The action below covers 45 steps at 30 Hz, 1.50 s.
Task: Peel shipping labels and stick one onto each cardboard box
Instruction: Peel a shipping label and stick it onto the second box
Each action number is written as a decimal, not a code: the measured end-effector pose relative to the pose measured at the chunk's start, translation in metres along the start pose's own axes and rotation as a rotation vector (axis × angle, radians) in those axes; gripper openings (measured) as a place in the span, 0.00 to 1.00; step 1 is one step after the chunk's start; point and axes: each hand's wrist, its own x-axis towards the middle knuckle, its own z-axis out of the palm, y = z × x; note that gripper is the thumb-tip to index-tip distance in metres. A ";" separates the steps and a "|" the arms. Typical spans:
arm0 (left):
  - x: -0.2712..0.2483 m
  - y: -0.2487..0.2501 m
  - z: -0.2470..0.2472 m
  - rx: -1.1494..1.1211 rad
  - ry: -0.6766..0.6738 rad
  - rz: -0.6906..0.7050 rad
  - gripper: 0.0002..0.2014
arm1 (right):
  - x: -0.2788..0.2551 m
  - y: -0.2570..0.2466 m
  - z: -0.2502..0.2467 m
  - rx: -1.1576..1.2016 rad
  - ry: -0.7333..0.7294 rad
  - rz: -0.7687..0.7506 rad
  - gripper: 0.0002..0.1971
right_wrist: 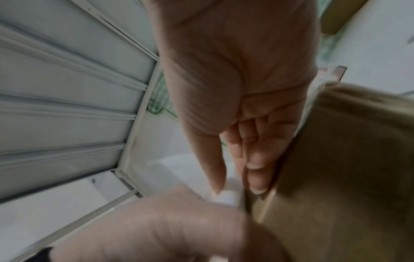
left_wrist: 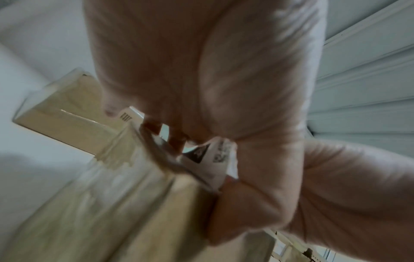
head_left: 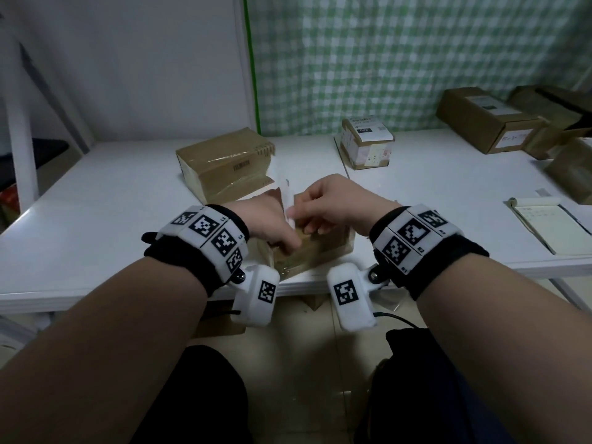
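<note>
Both hands meet over a brown cardboard box (head_left: 323, 249) at the table's near edge. Between them a white shipping label (head_left: 289, 205) stands up. My left hand (head_left: 270, 221) grips its lower part; the left wrist view shows curled fingers (left_wrist: 179, 141) around the crumpled, black-printed label (left_wrist: 216, 156) right above the box (left_wrist: 112, 186). My right hand (head_left: 328, 201) pinches the label's edge. In the right wrist view, thumb and forefinger (right_wrist: 257, 177) close on a white strip (right_wrist: 228, 197) beside the box (right_wrist: 347, 168). The box top under the hands is hidden.
A taped brown box (head_left: 224, 163) lies behind the hands. A small box with a label on it (head_left: 366, 142) stands at the back centre. Several more boxes (head_left: 487, 120) crowd the back right. An open notebook (head_left: 551, 227) lies on the white table (head_left: 96, 203).
</note>
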 end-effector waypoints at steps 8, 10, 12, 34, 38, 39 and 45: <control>0.007 0.002 0.021 0.096 0.219 0.082 0.52 | 0.007 -0.004 0.009 -0.042 0.126 0.081 0.12; 0.009 -0.002 0.022 0.078 0.208 0.065 0.66 | 0.007 -0.001 0.006 -0.024 0.144 0.066 0.16; 0.008 -0.001 0.022 0.055 0.188 0.059 0.69 | 0.007 0.002 0.003 0.005 0.146 0.047 0.17; 0.013 -0.006 0.008 0.301 0.120 0.092 0.56 | 0.001 0.023 -0.030 0.067 0.288 0.163 0.14; 0.016 0.008 0.007 0.378 0.084 0.052 0.49 | -0.001 0.024 -0.028 0.085 0.250 0.159 0.08; 0.017 0.013 0.010 0.367 0.095 0.058 0.49 | -0.001 0.024 -0.028 0.091 0.256 0.158 0.09; 0.026 0.029 0.033 0.333 0.272 0.155 0.52 | 0.007 0.033 -0.028 0.071 0.281 0.151 0.13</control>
